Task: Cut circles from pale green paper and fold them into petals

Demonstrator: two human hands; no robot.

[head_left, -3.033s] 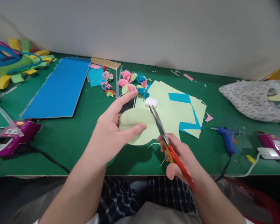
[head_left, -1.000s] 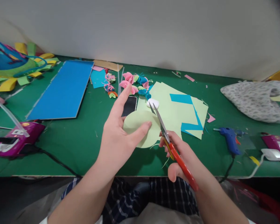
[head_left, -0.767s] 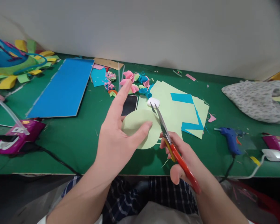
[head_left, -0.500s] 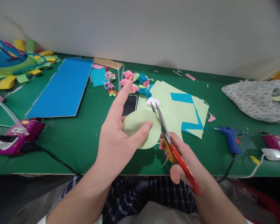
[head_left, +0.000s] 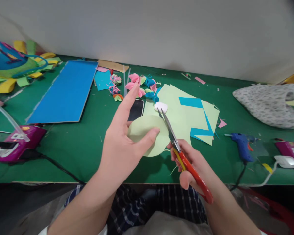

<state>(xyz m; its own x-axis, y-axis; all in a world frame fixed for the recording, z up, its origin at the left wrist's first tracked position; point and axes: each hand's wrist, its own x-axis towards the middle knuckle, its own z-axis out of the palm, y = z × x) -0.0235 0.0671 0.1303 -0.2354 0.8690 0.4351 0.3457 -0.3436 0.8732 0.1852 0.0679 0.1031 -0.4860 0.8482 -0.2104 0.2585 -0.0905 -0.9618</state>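
Between the thumb and fingers of my left hand is a round pale green paper disc, with the thumb on top and the index finger stretched out. My right hand is closed on scissors with red and yellow handles. Their slightly parted blades point up and away along the disc's right edge. A thin green strip hangs near the disc's lower right edge. Behind the disc lie pale green sheets, a white rounded object and a partly hidden phone.
On the green table are a blue board, paper flowers, a blue glue gun, a purple power strip and a patterned cloth. Blue paper pieces lie on the sheets. A black cable crosses the front left edge.
The scissors' handles have come closer together, and my right hand has shifted slightly right. The disc and my left hand have barely moved.
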